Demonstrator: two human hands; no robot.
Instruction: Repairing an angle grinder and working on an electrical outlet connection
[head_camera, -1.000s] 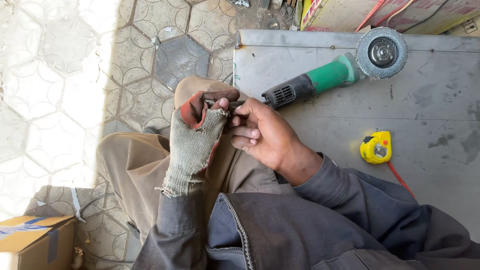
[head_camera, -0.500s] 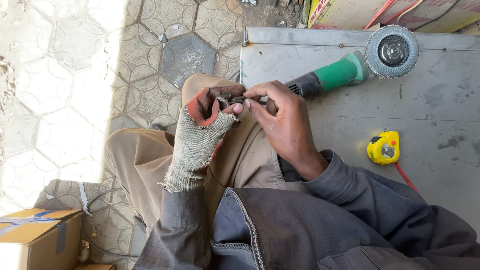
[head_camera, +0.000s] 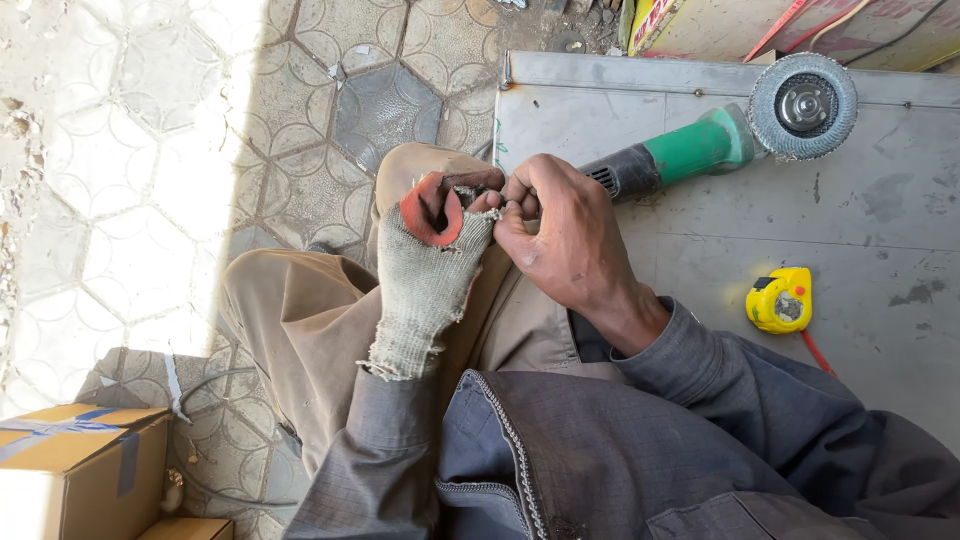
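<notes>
Glove (head_camera: 425, 285) fingertips vanish under right hand (head_camera: 560, 240); pinched part unclear.

grinder: green-and-black angle grinder (head_camera: 690, 150) lying on grey metal sheet (head_camera: 880, 230), disc at right end
tape: yellow tape measure (head_camera: 780, 300) on sheet, well apart from grinder
boxes: cardboard boxes (head_camera: 75, 465) bottom left
floor: hexagonal paving tiles (head_camera: 150, 170)

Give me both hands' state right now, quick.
Left hand: in a worn knit glove, fingers curled; anything held is hidden.
Right hand: bare, fingers pinched at the glove's fingertips; what they grip cannot be told.
</notes>
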